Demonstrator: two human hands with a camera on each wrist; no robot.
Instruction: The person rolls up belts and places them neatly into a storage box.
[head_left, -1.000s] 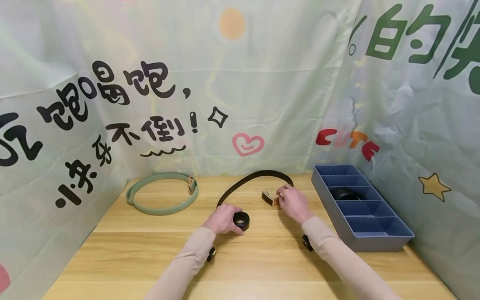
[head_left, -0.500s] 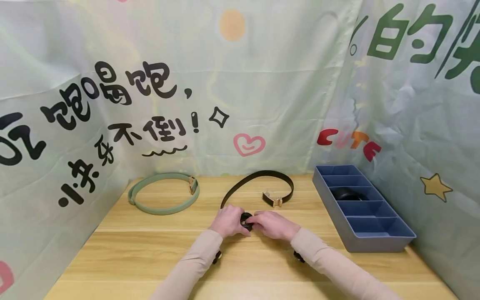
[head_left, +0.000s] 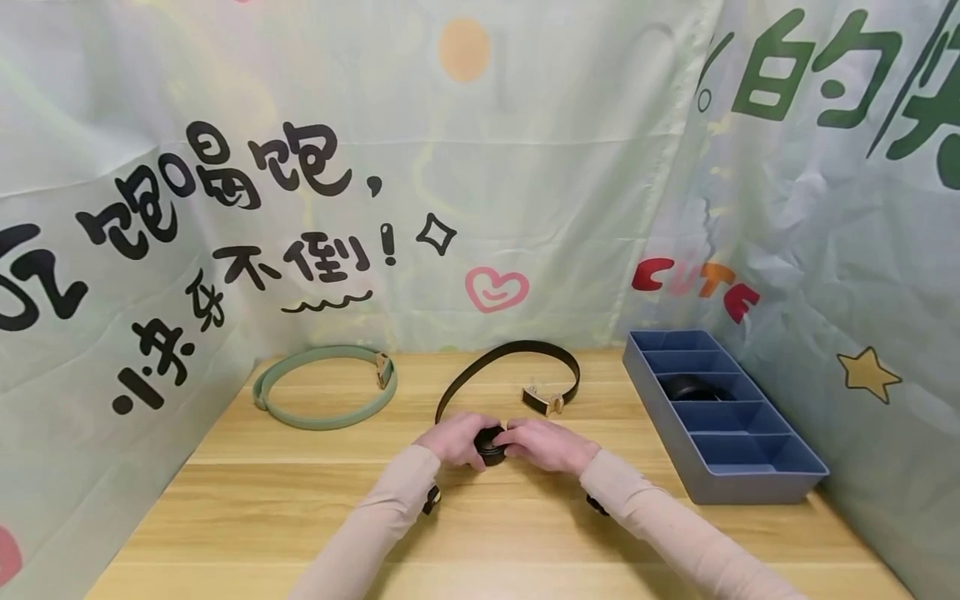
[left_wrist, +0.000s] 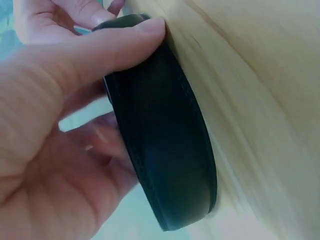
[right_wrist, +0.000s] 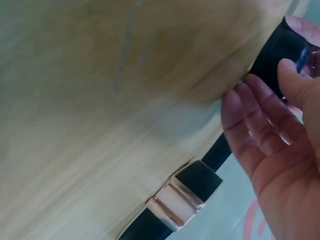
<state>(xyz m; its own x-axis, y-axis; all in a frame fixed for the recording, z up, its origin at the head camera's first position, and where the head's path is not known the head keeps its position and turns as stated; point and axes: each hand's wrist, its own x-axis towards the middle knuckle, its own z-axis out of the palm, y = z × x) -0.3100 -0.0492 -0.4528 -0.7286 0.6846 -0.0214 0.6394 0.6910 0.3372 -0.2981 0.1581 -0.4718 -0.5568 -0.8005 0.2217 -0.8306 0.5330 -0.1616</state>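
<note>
A black belt [head_left: 513, 345] arcs across the middle of the table in the head view, its near end wound into a tight coil [head_left: 491, 450]. My left hand [head_left: 459, 439] grips this coil from the left, its thumb [left_wrist: 125, 45] lying across the outer layer in the left wrist view. From the right, my right hand [head_left: 551, 446] pinches the coil, thumb against the roll and the other fingers along its side. The belt's gold buckle [right_wrist: 175, 202] lies beyond the right hand, near the table's back. Part of the strap is hidden behind the left hand.
A green belt [head_left: 322, 423] lies in a loop at the back left. On the right stands a blue-grey divided box [head_left: 757, 490], with a black rolled item [head_left: 690, 387] in its middle compartment. Printed cloth walls [head_left: 570, 208] border the table [head_left: 525, 542].
My right hand has left the buckle and moved left and nearer to the coil, where it now pinches. The left hand has shifted slightly right with the coil still in its grip.
</note>
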